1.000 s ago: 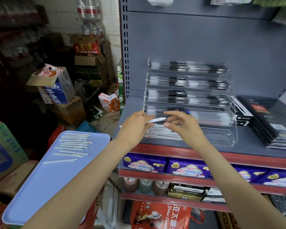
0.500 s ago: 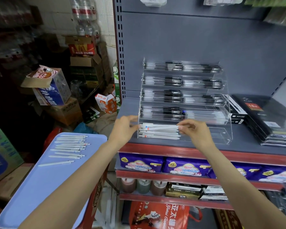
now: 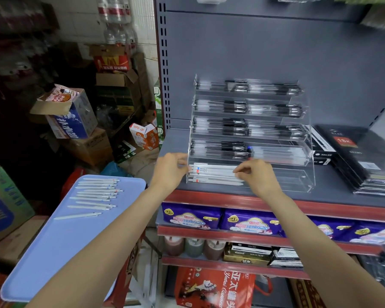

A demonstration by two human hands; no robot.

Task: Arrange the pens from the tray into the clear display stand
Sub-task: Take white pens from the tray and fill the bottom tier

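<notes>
The clear display stand (image 3: 307, 174) sits on the grey shelf, its upper tiers filled with dark pens. Several white pens (image 3: 216, 174) lie in the left half of its bottom tier. My left hand (image 3: 169, 172) is at the stand's left edge, its curled fingertips on the left end of the top white pen. At the same pen's right tip, my right hand (image 3: 256, 176) pinches it with curled fingers. Lower left, the blue tray (image 3: 53, 252) holds several more white pens (image 3: 96, 194) in a row at its far end.
Black boxed goods (image 3: 365, 161) are stacked on the shelf right of the stand. The bottom tier's right half holds no pens. Purple packs (image 3: 191, 216) fill the shelf below. Cardboard boxes (image 3: 71, 116) and bottles crowd the floor at the left, behind the tray.
Both hands carried a white pen down from in front of the stand into the bottom tier, on top of the other white pens. They stay at its two ends.
</notes>
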